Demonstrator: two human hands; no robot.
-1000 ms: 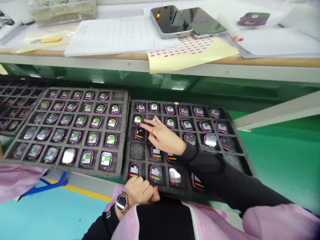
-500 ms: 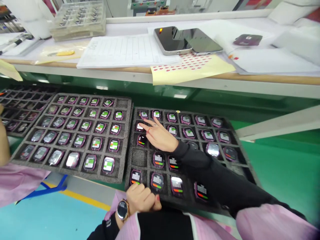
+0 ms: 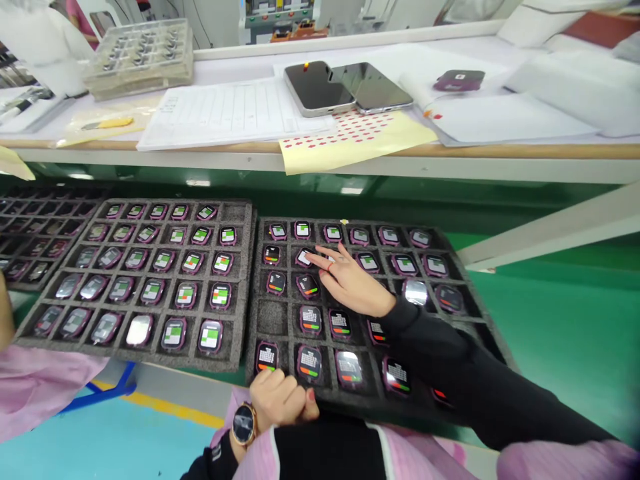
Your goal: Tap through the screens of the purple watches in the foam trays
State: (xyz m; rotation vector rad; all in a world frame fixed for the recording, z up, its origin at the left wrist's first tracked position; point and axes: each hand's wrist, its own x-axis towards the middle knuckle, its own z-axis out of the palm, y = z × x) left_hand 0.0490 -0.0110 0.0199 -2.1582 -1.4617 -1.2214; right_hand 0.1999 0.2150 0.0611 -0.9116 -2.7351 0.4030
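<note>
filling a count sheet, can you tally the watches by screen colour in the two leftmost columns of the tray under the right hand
Watches with dark screens and an orange-and-green bar: 6
Watches with light screens: 3
Total: 9

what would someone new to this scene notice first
Probably the right hand, stretched over the right foam tray to a lit watch. Then the neighbouring foam tray to its left, many of its watches showing green-and-white blocks. Beyond the trays, two phones lie on the bench.
</note>
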